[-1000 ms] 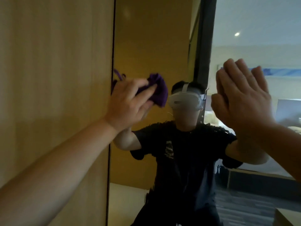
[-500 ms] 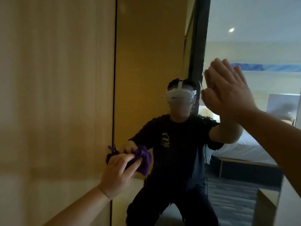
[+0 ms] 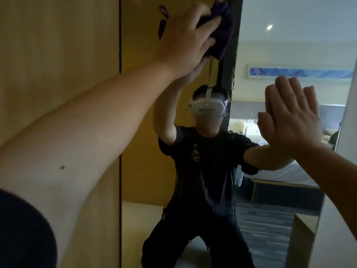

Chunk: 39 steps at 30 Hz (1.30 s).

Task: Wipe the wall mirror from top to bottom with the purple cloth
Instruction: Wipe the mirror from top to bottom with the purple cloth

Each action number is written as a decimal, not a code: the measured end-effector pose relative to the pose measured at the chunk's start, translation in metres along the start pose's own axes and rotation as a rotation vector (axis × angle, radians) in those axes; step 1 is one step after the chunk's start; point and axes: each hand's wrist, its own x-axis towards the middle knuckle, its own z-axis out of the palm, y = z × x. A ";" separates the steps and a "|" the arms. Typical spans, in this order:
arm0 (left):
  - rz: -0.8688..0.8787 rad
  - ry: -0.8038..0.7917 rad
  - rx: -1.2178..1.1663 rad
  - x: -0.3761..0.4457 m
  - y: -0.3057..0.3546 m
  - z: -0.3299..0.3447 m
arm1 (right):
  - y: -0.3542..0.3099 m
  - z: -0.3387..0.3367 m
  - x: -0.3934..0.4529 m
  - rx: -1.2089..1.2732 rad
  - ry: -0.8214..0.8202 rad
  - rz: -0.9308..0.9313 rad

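The wall mirror (image 3: 280, 45) fills the middle and right of the head view, framed by a thin dark edge on its left side. My left hand (image 3: 185, 37) is raised near the top of the frame and presses the bunched purple cloth (image 3: 280, 33) flat against the glass, a little right of the mirror's left edge. My right hand (image 3: 291, 117) lies flat on the glass at mid height on the right, fingers together and pointing up, holding nothing. The glass reflects a crouching person in dark clothes.
A wooden wall panel (image 3: 58, 64) stands flush to the left of the mirror. The mirror's right edge (image 3: 345, 105) meets a pale wall. The reflection shows a bed, a dark carpet and a ceiling light behind me.
My left hand has carried the cloth from low on the glass up to near the top and slightly rightward. My right hand has stayed flat on the mirror.
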 end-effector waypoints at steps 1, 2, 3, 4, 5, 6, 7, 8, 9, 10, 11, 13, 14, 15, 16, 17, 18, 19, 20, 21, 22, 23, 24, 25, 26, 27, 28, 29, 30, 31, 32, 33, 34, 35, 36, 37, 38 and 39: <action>-0.024 -0.028 -0.004 -0.004 0.001 0.005 | 0.000 0.001 0.000 0.007 0.006 -0.002; -0.041 -0.030 -0.007 -0.013 0.006 0.007 | 0.001 0.001 0.000 0.012 0.007 -0.004; -0.043 -0.015 -0.013 -0.027 0.016 0.007 | 0.002 0.002 -0.001 0.013 0.007 -0.005; -0.024 0.002 -0.029 -0.043 0.028 0.007 | 0.003 0.003 -0.001 0.014 0.012 -0.006; 0.007 0.017 -0.056 -0.065 0.043 0.007 | 0.004 0.004 -0.001 0.018 0.017 -0.008; 0.029 0.014 -0.084 -0.090 0.058 0.004 | 0.004 0.005 -0.001 0.026 0.021 -0.010; 0.041 -0.003 -0.106 -0.118 0.075 0.000 | 0.005 0.005 -0.001 0.036 0.025 -0.009; 0.047 -0.023 -0.128 -0.149 0.091 -0.006 | 0.005 0.004 0.000 0.049 0.031 -0.007; 0.047 -0.041 -0.143 -0.182 0.108 -0.011 | 0.004 0.003 0.000 0.063 0.040 -0.005; 0.040 -0.062 -0.146 -0.213 0.125 -0.017 | 0.004 0.004 -0.001 0.068 0.046 -0.005; 0.036 -0.092 -0.141 -0.241 0.141 -0.023 | 0.003 0.004 -0.001 0.064 0.047 -0.004; 0.016 -0.149 -0.128 -0.280 0.164 -0.029 | 0.002 0.003 -0.001 0.066 0.040 -0.004; 0.001 -0.155 -0.130 -0.288 0.170 -0.030 | 0.003 0.001 -0.001 0.082 0.039 -0.004; -0.010 -0.156 -0.136 -0.291 0.171 -0.031 | 0.003 -0.001 -0.001 0.098 0.041 -0.004; -0.016 -0.157 -0.138 -0.290 0.170 -0.032 | 0.004 -0.004 -0.003 0.106 0.044 0.002; -0.013 -0.159 -0.137 -0.289 0.168 -0.033 | 0.006 -0.007 -0.006 0.098 0.049 0.019; -0.001 -0.165 -0.145 -0.287 0.167 -0.033 | 0.011 -0.010 -0.011 0.081 0.055 0.045; 0.002 -0.172 -0.167 -0.286 0.166 -0.035 | 0.017 -0.014 -0.016 0.062 0.058 0.073; -0.005 -0.181 -0.196 -0.284 0.166 -0.037 | 0.025 -0.016 -0.022 0.045 0.054 0.100; -0.016 -0.190 -0.225 -0.282 0.166 -0.039 | 0.032 -0.017 -0.026 0.030 0.036 0.123; -0.020 -0.195 -0.243 -0.277 0.165 -0.040 | 0.039 -0.017 -0.029 0.021 0.005 0.140; -0.009 -0.197 -0.250 -0.269 0.161 -0.040 | 0.044 -0.015 -0.031 0.017 -0.026 0.148; 0.003 -0.196 -0.249 -0.258 0.155 -0.038 | 0.047 -0.013 -0.031 0.015 -0.044 0.151; 0.003 -0.188 -0.243 -0.241 0.146 -0.034 | 0.049 -0.010 -0.032 0.014 -0.046 0.154; -0.010 -0.168 -0.231 -0.219 0.136 -0.027 | 0.050 -0.007 -0.032 0.013 -0.038 0.158; -0.032 -0.134 -0.212 -0.190 0.125 -0.021 | 0.050 -0.006 -0.033 0.014 -0.028 0.159; -0.052 -0.091 -0.181 -0.157 0.115 -0.015 | 0.050 -0.005 -0.033 0.012 -0.021 0.157; -0.069 -0.042 -0.142 -0.122 0.105 -0.009 | 0.051 -0.004 -0.034 0.010 -0.017 0.151; -0.081 0.004 -0.105 -0.087 0.097 -0.003 | 0.052 -0.003 -0.034 0.008 -0.012 0.145; -0.087 0.045 -0.073 -0.053 0.089 0.001 | 0.053 -0.002 -0.034 0.008 -0.005 0.140; -0.088 0.081 -0.041 -0.022 0.083 0.005 | 0.053 -0.001 -0.034 0.010 0.003 0.137; -0.095 0.095 -0.019 0.005 0.079 0.008 | 0.053 0.000 -0.033 0.013 0.013 0.134; -0.112 0.063 -0.006 0.027 0.078 0.010 | 0.054 0.000 -0.034 0.013 0.022 0.132; -0.128 0.005 0.002 0.042 0.078 0.014 | 0.054 0.001 -0.034 0.011 0.028 0.129; -0.112 -0.058 0.004 0.050 0.079 0.021 | 0.054 0.001 -0.035 0.006 0.030 0.127; -0.081 -0.108 0.003 0.053 0.080 0.027 | 0.055 0.001 -0.035 0.003 0.030 0.125; -0.051 -0.132 0.003 0.052 0.082 0.031 | 0.055 0.002 -0.035 0.002 0.031 0.122; -0.027 -0.129 -0.004 0.045 0.085 0.033 | 0.056 0.002 -0.035 0.003 0.033 0.119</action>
